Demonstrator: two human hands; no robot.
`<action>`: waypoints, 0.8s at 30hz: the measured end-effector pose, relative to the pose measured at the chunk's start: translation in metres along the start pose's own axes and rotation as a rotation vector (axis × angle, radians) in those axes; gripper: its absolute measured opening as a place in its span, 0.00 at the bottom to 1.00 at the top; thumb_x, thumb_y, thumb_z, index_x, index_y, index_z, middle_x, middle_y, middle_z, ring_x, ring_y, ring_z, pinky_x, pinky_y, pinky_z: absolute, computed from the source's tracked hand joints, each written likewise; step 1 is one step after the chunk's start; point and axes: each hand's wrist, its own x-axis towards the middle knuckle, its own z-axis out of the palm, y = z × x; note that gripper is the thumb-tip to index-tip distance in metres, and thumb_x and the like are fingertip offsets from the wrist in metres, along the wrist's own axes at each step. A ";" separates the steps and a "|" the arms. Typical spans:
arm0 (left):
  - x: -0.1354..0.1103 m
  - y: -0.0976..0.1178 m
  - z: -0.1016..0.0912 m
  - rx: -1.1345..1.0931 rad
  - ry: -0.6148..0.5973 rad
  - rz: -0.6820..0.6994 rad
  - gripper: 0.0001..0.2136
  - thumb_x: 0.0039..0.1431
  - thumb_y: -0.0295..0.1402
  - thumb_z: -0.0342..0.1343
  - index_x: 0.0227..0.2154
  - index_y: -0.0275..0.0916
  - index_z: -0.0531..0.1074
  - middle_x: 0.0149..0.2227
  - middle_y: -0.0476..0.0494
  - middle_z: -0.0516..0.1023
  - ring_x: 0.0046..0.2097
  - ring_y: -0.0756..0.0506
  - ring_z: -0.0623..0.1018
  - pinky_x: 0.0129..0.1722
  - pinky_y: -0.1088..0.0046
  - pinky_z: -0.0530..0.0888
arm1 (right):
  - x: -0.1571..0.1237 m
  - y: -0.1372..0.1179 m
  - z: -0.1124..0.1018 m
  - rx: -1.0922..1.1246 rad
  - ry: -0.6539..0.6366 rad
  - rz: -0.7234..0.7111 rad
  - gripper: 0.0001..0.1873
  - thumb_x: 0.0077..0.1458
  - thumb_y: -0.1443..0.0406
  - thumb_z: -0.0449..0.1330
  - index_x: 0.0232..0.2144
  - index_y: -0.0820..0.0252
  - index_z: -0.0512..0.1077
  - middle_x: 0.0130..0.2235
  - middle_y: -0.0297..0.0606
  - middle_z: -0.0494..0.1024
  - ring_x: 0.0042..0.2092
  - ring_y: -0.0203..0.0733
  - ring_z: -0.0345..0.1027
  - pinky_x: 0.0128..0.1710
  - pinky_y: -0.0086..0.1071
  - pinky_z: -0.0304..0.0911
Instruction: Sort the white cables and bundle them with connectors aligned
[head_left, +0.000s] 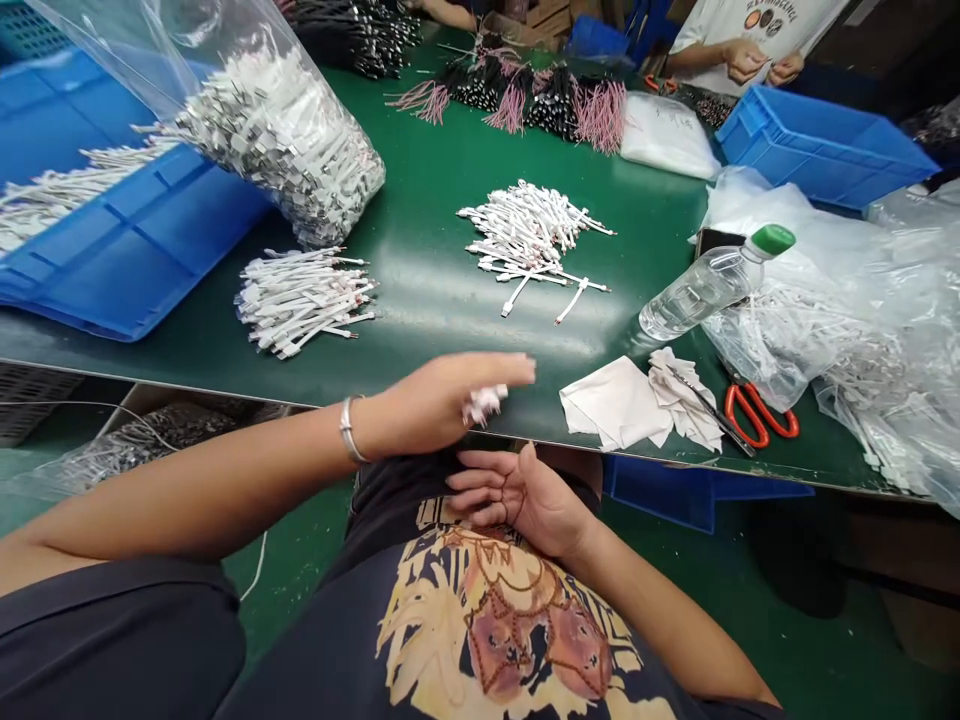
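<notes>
Left hand (431, 400) at edge of green workbench (420, 300), fingers pinching small white cable bundle (484, 405) (blurred, count unreadable). Right hand (521, 500) open, palm up, empty, over lap. White cable heap (529, 245) mid-bench, within easy reach.

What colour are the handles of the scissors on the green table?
The scissor handles are orange-red, best seen in the head view.

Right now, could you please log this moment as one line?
Left hand: holds white cable bundle | Right hand: open, above lap
</notes>
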 end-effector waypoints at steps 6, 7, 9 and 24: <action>-0.020 -0.031 0.021 0.345 -0.410 0.319 0.21 0.55 0.26 0.53 0.53 0.37 0.69 0.56 0.33 0.68 0.60 0.39 0.65 0.63 0.57 0.56 | 0.014 0.000 -0.004 0.061 -0.071 0.003 0.30 0.37 0.53 0.71 0.42 0.60 0.72 0.44 0.42 0.78 0.45 0.44 0.72 0.51 0.45 0.63; -0.022 -0.031 0.023 0.366 -0.413 0.343 0.23 0.55 0.28 0.53 0.56 0.36 0.66 0.57 0.33 0.68 0.61 0.39 0.64 0.63 0.57 0.56 | 0.016 0.000 -0.004 0.048 -0.076 0.009 0.28 0.36 0.57 0.72 0.41 0.60 0.73 0.43 0.42 0.78 0.45 0.43 0.72 0.51 0.44 0.63; -0.022 -0.030 0.023 0.423 -0.448 0.378 0.30 0.53 0.33 0.56 0.60 0.34 0.60 0.58 0.31 0.66 0.62 0.37 0.62 0.63 0.57 0.54 | 0.019 -0.001 -0.002 0.030 -0.083 0.009 0.25 0.36 0.63 0.72 0.40 0.60 0.74 0.42 0.40 0.78 0.46 0.41 0.72 0.52 0.39 0.62; -0.093 -0.015 0.007 0.490 0.556 0.204 0.10 0.55 0.24 0.54 0.39 0.42 0.73 0.30 0.48 0.79 0.36 0.47 0.78 0.47 0.63 0.72 | 0.013 -0.014 0.002 0.043 -0.022 0.236 0.22 0.51 0.59 0.64 0.47 0.64 0.70 0.45 0.46 0.77 0.42 0.40 0.75 0.40 0.30 0.69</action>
